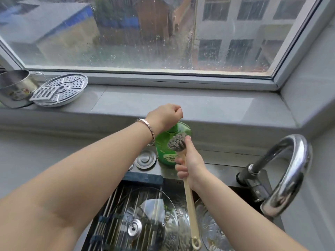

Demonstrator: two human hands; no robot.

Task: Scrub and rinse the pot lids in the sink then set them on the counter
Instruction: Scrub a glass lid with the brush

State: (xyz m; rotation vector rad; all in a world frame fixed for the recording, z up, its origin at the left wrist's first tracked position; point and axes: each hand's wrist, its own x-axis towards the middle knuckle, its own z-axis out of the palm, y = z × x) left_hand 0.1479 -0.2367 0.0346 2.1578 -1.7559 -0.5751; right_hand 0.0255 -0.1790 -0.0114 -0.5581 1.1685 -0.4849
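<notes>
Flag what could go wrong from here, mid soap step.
1. Left hand sits clenched atop the soap bottle on the narrow sink edge; a hard push could tip it.
2. Brush bristles sit beside the bottle's body, spout hidden; soap may miss them.
3. Right hand has its grip high on the handle, whose tail hangs over the glass lid and could knock it.

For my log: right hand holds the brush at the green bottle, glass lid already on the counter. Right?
No. The head view shows the lid in the sink, not on the counter; the right hand does hold the brush at the bottle.
</notes>
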